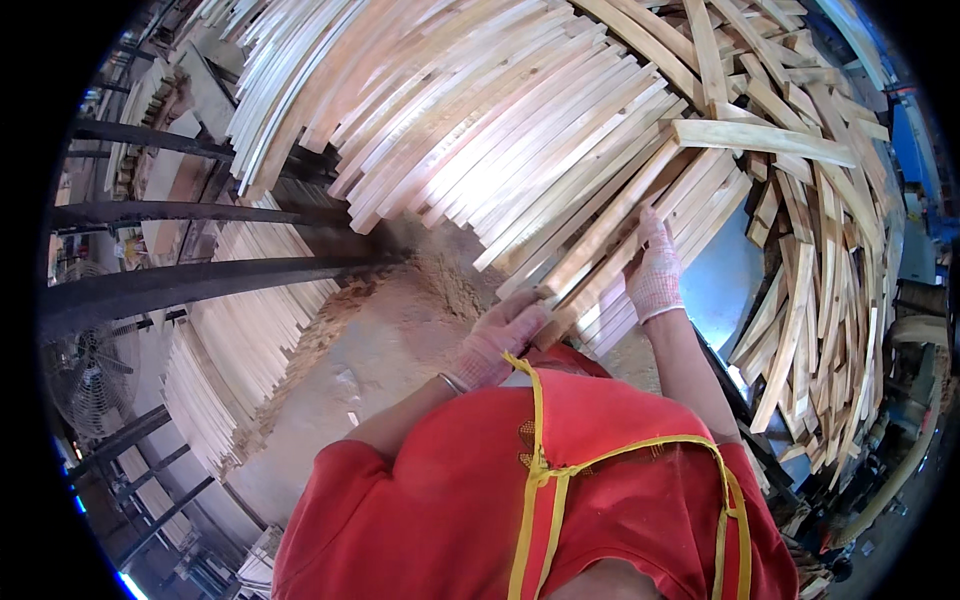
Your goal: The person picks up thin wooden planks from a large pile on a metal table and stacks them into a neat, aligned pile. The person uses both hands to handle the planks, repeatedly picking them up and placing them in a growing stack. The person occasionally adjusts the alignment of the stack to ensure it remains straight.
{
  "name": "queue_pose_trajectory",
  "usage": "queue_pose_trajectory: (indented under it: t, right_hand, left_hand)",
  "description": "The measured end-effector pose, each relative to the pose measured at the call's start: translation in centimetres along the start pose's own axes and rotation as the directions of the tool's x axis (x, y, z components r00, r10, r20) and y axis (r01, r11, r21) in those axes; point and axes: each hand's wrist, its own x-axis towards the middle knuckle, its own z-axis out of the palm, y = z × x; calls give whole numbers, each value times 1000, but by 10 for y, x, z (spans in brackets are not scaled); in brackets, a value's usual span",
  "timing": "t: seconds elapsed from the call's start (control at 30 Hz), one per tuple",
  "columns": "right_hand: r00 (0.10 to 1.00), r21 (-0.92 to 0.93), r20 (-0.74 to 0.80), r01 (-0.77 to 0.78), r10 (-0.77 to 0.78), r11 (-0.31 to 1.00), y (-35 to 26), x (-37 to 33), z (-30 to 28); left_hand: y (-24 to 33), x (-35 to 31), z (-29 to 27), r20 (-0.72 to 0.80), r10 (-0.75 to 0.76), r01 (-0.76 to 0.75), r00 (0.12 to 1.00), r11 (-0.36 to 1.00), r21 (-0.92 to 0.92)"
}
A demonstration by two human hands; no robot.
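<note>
Gripping near dead centre, the left hand [503, 338] was closed around the near end of a pair of long wood strips [615, 225]. Right hand [655, 270], at 3 o'clock, lay against the right side of the same strips, fingers pointing toward 12; it was touching, but how firmly its fingers wrapped, cannot tell, undersides hidden. Both hands wore pale knit gloves, and a thin band [453, 382] circled the left wrist.

Held strips sat at 2 o'clock of centre, slanting from about 7 toward 1, side by side with a narrow dark gap between. Their far ends came up to the left end of a pale curved bar [765, 140], which lay crosswise toward 3 o'clock; contact there unclear.

Big row of strips [470, 150] filled 12 o'clock, packed close, roughly parallel, near ends uneven. Messy pile of offcuts [805, 300] took up 2 to 4 o'clock, pieces crossing every way. Bluish surface [728, 265] showed between the row and the pile, just beyond the right hand.

At 9 o'clock, dark bars [220, 275] ran in from the rim, above a lower stack of strips [240, 325]. Brown sawdust [440, 275] was heaped just left of centre. Round fan [92, 370] stood near the rim between 8 and 9. Red garment [625, 410] with yellow trim covered 6 o'clock, just below both hands.
</note>
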Motion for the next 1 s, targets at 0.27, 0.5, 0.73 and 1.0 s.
queue_pose_trajectory:
  t: [0.27, 0.5, 0.73, 1.0]
  right_hand:
    - [968, 1, 243, 61, -59, 998, -38, -77, 41]
    - [927, 140, 309, 176, -212, 974, -12, -101, 70]
    - [882, -503, 351, -104, 313, 858, 14, -20, 77]
    - [912, -475, 380, 336, -155, 813, -37, -12, -16]
  left_hand:
    - [55, 5, -50, 252, 18, -117, 968, 915, 386]
    - [121, 16, -40, 376, 20, -175, 926, 907, 383]
    - [125, 89, 14, 239, 233, -197, 943, -189, 962]
    - [160, 116, 6, -53, 155, 83, 986, -195, 977]
